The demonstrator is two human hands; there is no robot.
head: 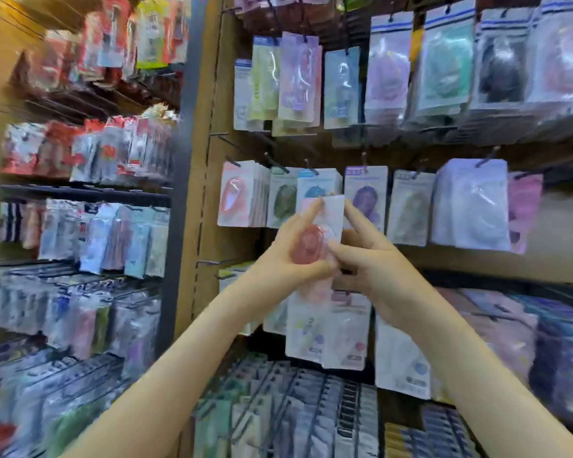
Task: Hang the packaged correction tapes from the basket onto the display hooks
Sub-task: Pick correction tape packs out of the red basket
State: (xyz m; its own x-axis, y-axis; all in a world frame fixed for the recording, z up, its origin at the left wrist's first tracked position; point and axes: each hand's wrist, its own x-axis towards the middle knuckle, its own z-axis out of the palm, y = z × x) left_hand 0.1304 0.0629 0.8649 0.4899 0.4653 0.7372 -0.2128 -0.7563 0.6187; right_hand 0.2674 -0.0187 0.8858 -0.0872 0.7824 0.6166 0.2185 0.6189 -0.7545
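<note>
Your left hand and right hand both pinch the pink correction tape package upright before the pegboard display's middle row, card top raised toward a hook, seemingly to line up its hanging hole.

The middle row of packs hangs edge to edge just behind your left hand and right hand, which grip the pink pack. Above that row you have a narrow bare strip of brown panel. A bare upper hook and a bare lower hook jut out beside the grey post, which closes off the left. The lower packs crowd in under your wrists.
</note>
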